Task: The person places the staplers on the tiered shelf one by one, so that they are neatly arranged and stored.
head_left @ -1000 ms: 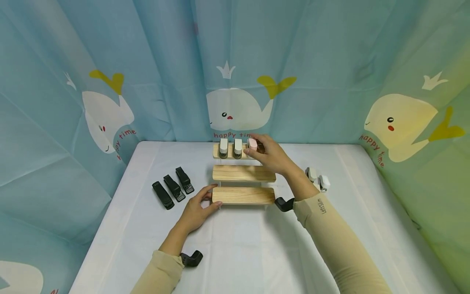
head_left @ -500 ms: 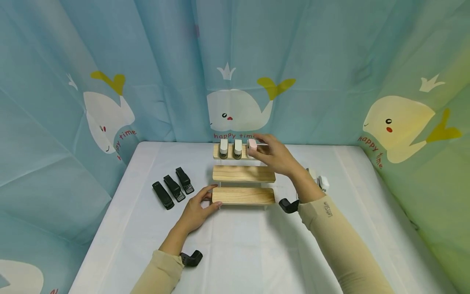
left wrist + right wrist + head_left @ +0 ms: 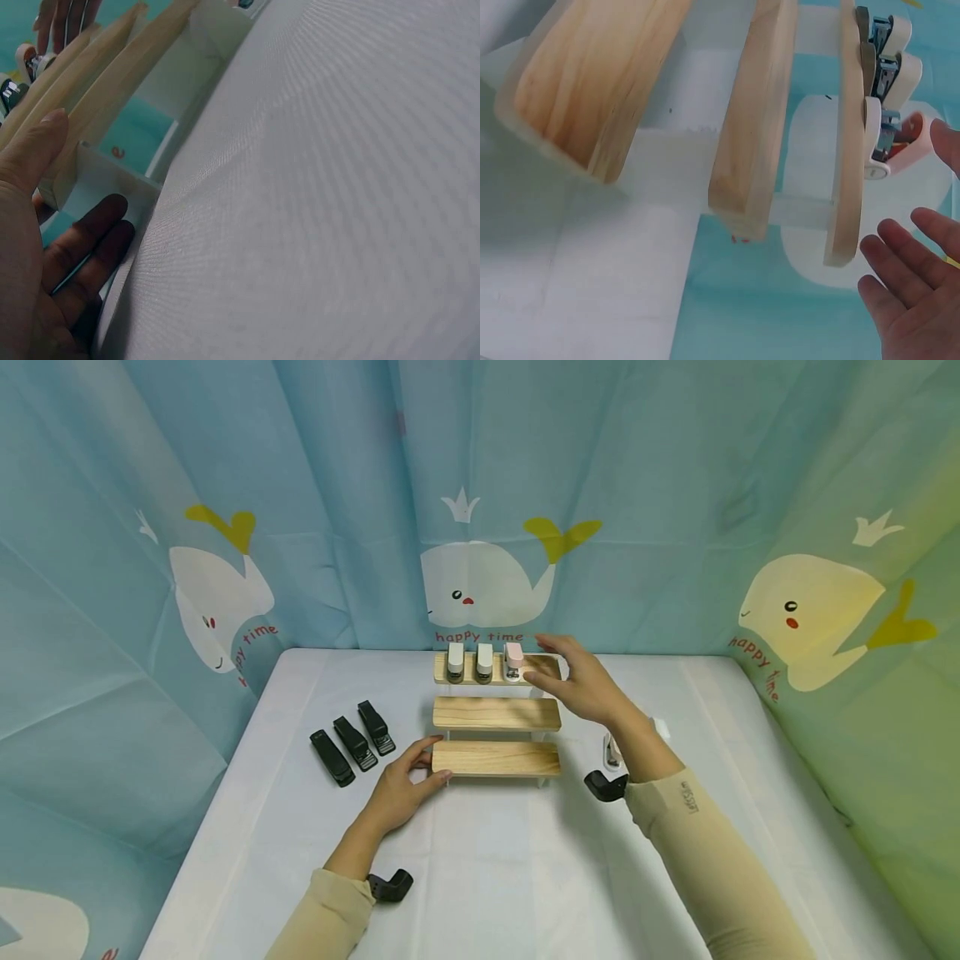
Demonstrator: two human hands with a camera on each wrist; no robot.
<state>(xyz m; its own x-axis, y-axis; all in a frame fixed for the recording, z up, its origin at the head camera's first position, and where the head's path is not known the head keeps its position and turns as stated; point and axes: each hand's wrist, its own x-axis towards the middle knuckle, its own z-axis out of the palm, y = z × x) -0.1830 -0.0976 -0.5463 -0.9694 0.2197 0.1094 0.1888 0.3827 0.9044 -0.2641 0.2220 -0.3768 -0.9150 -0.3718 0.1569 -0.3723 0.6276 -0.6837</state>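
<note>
My left hand (image 3: 396,792) grips the left end of the lowest board of a three-tier wooden stand (image 3: 497,758); in the left wrist view its thumb lies on the wood and fingers reach by the pale side panel. On the top board stand two white-topped mini staplers (image 3: 455,662) and a pink-topped mini stapler (image 3: 513,658) in a row. My right hand (image 3: 588,687) is just right of the pink one, fingers spread and holding nothing. The right wrist view shows the pink stapler (image 3: 907,142) with a gap between it and the fingers (image 3: 900,262).
Several black stapler-like items (image 3: 354,743) lie in a slanted row left of the stand. Right of it, a light-coloured stapler (image 3: 612,752) and another white one (image 3: 661,727) are partly hidden by my right arm. A whale-print curtain (image 3: 495,581) hangs behind the table.
My right hand has let go of the pink stapler and drawn away to the right, leaving it on the top board. My left hand stays on the stand.
</note>
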